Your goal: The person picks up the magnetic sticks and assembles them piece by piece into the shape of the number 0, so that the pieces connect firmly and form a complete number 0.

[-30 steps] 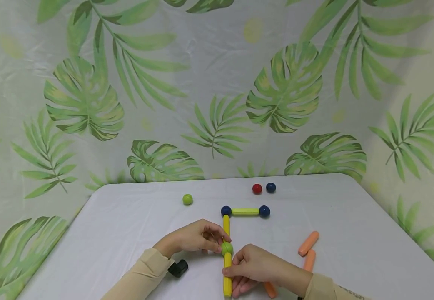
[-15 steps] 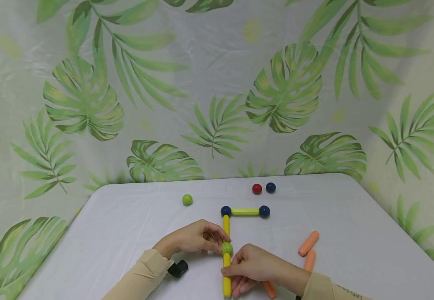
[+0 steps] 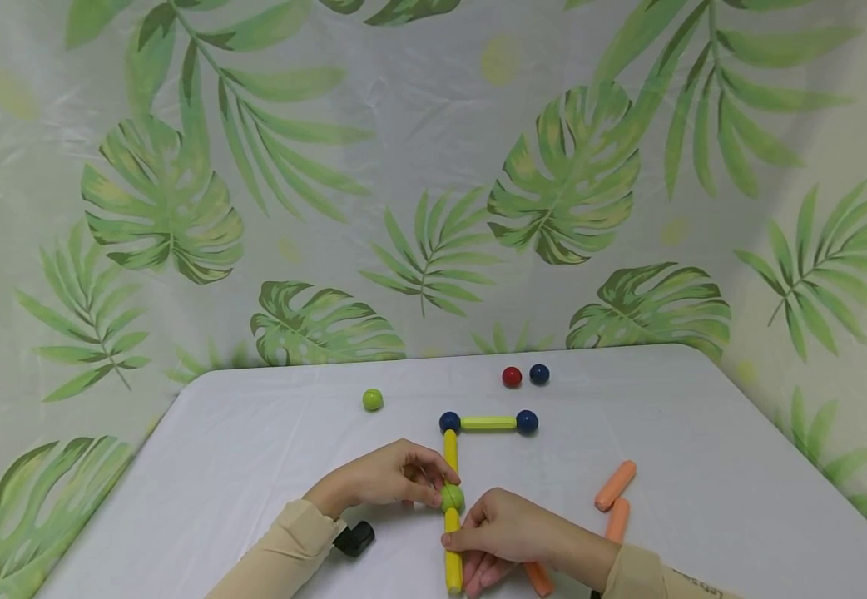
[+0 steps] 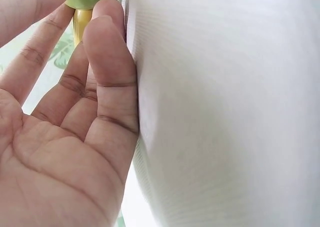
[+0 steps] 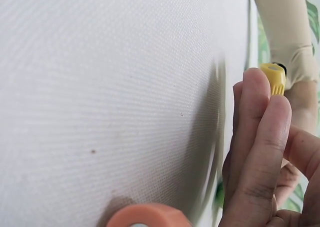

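Leaf-print backdrop (image 3: pixel 433 125) behind a table (image 3: pixel 254 466) spread with white cloth. On its near part, one held green ball (image 3: pixel 453 498), pinched between thumb and fingers of the left hand (image 3: pixel 396 476). Directly below, lower yellow rod (image 3: pixel 453 574), grasped between thumb and fingers of the right hand (image 3: pixel 512 532). Beyond the ball, upper yellow rod (image 3: pixel 452 449), running up to a navy corner ball (image 3: pixel 450 423); from there rightward, lime rod (image 3: pixel 488 423), capped by a navy end ball (image 3: pixel 527 422).

Counted altogether: two yellow rods, one lime, three orange; two green balls, three navy, one red. Loose green ball (image 3: pixel 372 399) off to the left; red ball (image 3: pixel 512 377) and loose navy ball (image 3: pixel 539 373) just beside each other near the back edge. Orange rods (image 3: pixel 616 485) at right, one partly behind the right forearm, another partly behind the right hand.

Hard to make out: any join between lower yellow rod and held green ball. In the left wrist view, green ball cut off at the top; in the right wrist view, one orange rod cut off at the bottom.
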`<state>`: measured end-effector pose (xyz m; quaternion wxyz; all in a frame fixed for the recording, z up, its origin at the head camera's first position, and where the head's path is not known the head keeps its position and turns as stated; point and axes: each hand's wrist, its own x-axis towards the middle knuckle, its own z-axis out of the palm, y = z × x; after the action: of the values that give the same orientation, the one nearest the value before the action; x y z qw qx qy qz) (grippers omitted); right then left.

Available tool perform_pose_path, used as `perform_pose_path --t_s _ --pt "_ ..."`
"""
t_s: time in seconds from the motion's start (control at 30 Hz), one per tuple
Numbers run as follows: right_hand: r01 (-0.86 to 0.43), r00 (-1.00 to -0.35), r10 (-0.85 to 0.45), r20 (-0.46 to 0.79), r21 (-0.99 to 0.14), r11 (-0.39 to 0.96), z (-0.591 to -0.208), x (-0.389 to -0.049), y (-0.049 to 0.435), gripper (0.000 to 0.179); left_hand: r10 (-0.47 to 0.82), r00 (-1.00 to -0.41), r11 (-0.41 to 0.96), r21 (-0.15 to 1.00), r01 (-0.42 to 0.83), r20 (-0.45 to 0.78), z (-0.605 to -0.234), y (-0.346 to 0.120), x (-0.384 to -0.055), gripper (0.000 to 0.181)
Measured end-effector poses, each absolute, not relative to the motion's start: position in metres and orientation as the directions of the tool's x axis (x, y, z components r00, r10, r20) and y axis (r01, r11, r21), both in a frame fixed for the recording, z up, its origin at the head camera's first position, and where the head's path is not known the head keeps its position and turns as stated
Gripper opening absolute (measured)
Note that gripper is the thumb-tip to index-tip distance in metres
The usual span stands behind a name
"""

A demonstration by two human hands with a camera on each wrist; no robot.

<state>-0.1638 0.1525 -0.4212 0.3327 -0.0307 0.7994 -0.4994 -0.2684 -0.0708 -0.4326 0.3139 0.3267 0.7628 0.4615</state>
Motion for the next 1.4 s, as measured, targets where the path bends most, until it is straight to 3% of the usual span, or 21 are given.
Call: perform_pose_path --t_s 0.8,1.4 --pt "0.251 -0.768 -0.41 -0.492 -0.82 0.515 -0.42 -0.166 0.155 0.031 0.743 -0.651 0.403 0.881 0.25 -0.155 -0.43 -0.065 -0.259 0.018" --pt "0.227 -0.772 -0.423 -0.475 -0.827 0.515 -0.414 -0.171 0.163 0.025 0.743 -0.654 0.405 0.873 0.271 -0.142 -0.429 -0.064 -0.257 0.019"
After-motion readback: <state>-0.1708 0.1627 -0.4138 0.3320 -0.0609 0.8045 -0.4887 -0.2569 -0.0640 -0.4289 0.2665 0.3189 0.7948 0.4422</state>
